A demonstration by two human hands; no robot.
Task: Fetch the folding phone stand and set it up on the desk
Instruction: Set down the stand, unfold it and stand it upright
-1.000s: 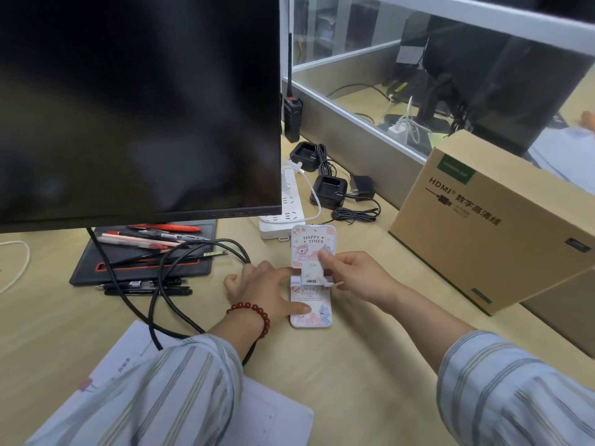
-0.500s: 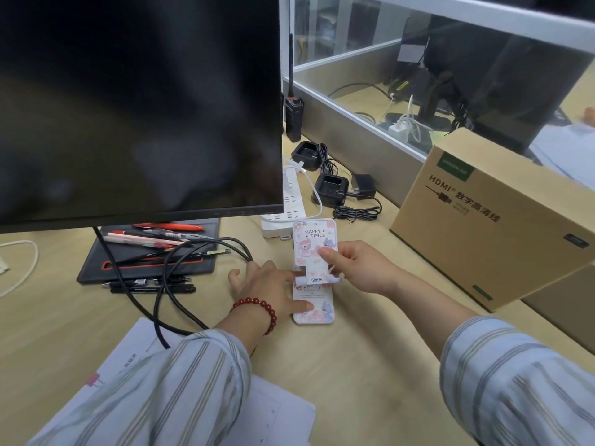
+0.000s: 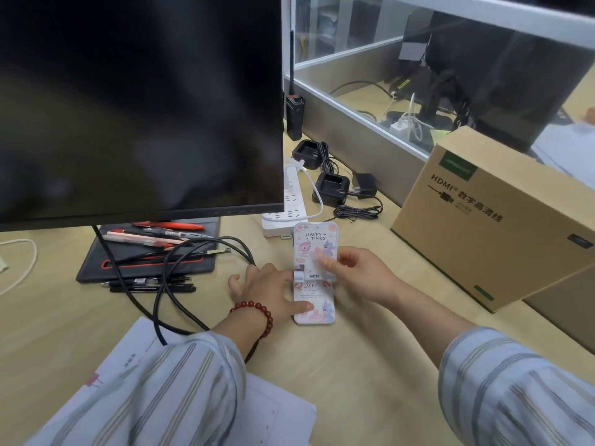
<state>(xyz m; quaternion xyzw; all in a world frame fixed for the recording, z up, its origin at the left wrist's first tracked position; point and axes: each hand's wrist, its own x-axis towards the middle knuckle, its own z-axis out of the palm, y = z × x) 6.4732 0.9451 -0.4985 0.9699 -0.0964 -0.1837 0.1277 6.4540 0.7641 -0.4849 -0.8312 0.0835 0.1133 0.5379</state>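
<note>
The folding phone stand is white with pink and blue cartoon prints and the words "HAPPY TIMES". It stands unfolded on the wooden desk, its base flat and its upper panel tilted up. My left hand presses the base down, thumb on its lower left corner. My right hand grips the upper panel near the small ledge, fingers on its front face.
A large black monitor hangs over the left. Pens lie on a black tray, with black cables looping beside my left hand. A white power strip, charger docks, a cardboard HDMI box and papers surround the stand.
The upper panel has been swung up a little steeper by my right hand. My left hand stays pressed on the base.
</note>
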